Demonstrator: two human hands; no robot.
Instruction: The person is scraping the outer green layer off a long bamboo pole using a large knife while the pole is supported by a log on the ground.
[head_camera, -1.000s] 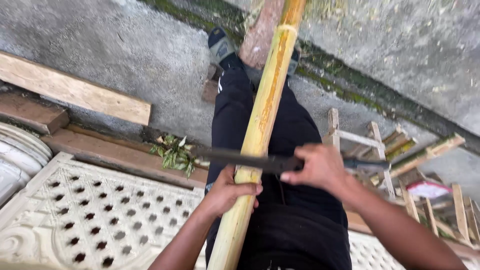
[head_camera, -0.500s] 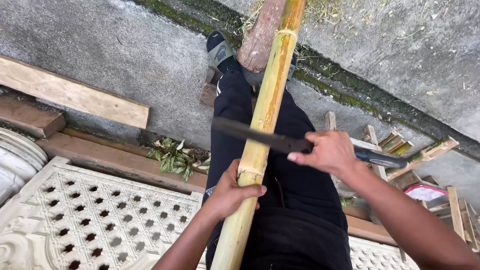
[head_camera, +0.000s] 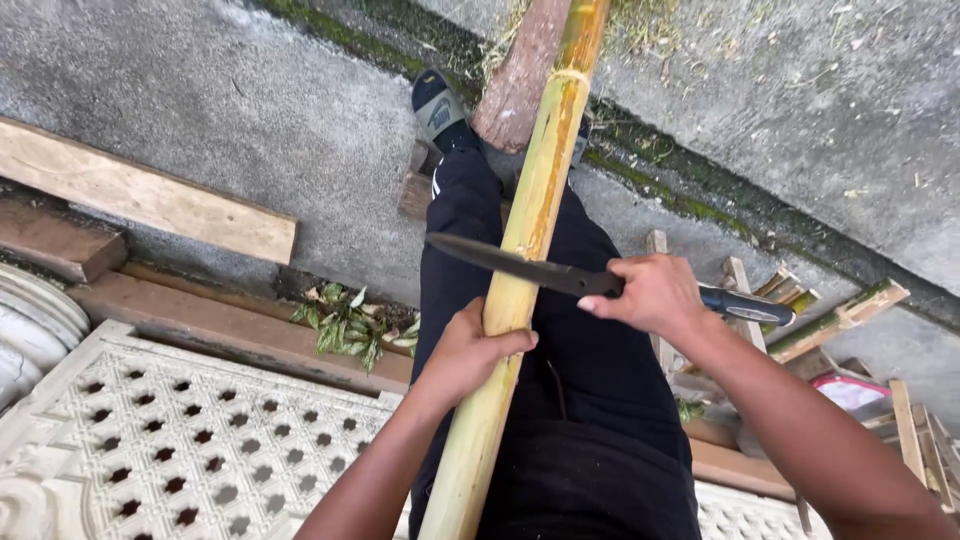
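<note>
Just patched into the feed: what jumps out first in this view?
A long yellow-green bamboo pole runs up the middle of the view, lying along the person's black-trousered leg. The left hand grips it from the left side, while the right hand holds a dark long-bladed knife laid across the pole just above.

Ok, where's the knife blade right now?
In the head view the knife blade lies across the bamboo pole at centre frame, held by the right hand, just above the left hand gripping the pole.
</note>
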